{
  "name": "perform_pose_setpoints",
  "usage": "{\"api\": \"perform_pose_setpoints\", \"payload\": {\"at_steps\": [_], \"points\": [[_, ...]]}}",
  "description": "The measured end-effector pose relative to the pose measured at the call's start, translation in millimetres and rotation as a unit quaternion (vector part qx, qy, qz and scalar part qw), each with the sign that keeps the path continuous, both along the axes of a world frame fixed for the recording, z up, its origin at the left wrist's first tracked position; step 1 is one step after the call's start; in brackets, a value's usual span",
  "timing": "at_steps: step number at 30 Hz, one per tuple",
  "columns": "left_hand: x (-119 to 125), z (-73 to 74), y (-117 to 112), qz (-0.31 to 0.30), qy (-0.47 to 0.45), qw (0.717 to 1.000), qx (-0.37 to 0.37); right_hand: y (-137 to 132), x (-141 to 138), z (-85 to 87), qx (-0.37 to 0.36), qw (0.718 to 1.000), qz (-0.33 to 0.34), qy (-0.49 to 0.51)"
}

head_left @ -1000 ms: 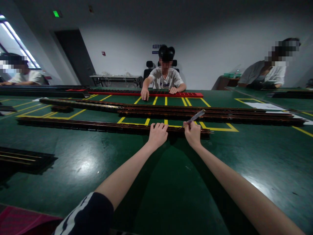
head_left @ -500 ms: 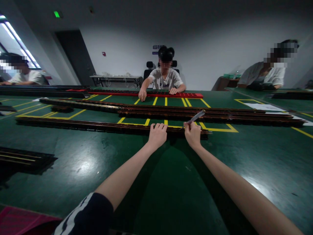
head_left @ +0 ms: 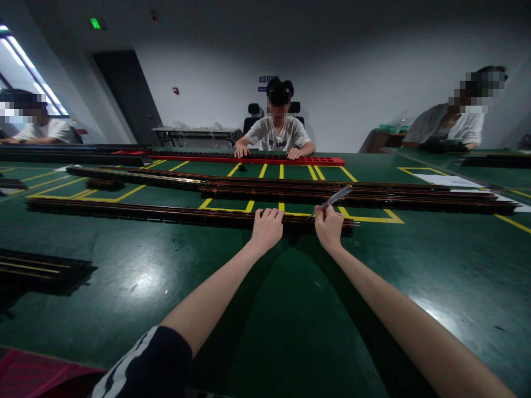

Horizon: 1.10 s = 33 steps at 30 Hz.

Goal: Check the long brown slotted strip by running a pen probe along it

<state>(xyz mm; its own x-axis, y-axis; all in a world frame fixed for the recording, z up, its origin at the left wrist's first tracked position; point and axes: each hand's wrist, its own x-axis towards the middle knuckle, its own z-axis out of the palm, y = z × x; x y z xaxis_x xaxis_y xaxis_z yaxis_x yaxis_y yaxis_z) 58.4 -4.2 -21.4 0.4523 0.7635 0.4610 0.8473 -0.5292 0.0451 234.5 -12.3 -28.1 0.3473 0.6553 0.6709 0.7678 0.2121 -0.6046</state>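
Note:
A long, dark, narrow strip (head_left: 166, 213) lies across the green table in front of me. My left hand (head_left: 267, 228) is closed over its right part, fingers curled across the top and pressing on it. In my right hand (head_left: 329, 226) is a slim screwdriver (head_left: 341, 195) with a clear handle, held in a pinch. Its handle slants up to the right, while the thin shaft points down to the left at the strip, near its right end. Whether the tip touches the strip, I cannot tell.
Beyond lies a bundle of dark strips (head_left: 373, 194) over yellow tape lines. A co-worker (head_left: 279, 132) sits opposite at a red tray (head_left: 323, 162); a small dark piece (head_left: 242, 167) lies in front. More dark strips (head_left: 41, 270) are at left. Others sit at both sides.
My right hand and the screwdriver have shifted slightly right. The co-worker opposite has drawn one hand back to the red tray, and a small dark piece now shows on the table.

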Motion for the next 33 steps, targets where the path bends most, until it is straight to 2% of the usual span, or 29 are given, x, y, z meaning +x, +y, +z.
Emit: {"api": "perform_pose_setpoints", "payload": {"at_steps": [4,9,16,33], "points": [[0.8,-1.7,1.1,0.004,0.002,1.0,0.009,1.2,1.0,-0.7,0.0,1.0,-0.013,0.005],[0.6,-3.4,2.8,0.0,-0.006,1.0,0.002,0.8,1.6,-0.2,-0.005,0.999,0.028,0.015],[-0.2,-4.5,4.3,-0.001,-0.014,1.0,-0.003,-2.1,0.2,2.5,-0.011,0.998,0.049,0.028],[-1.7,-5.4,6.3,0.011,-0.025,1.0,-0.003,0.9,2.6,0.5,-0.005,0.998,0.057,0.036]]}}
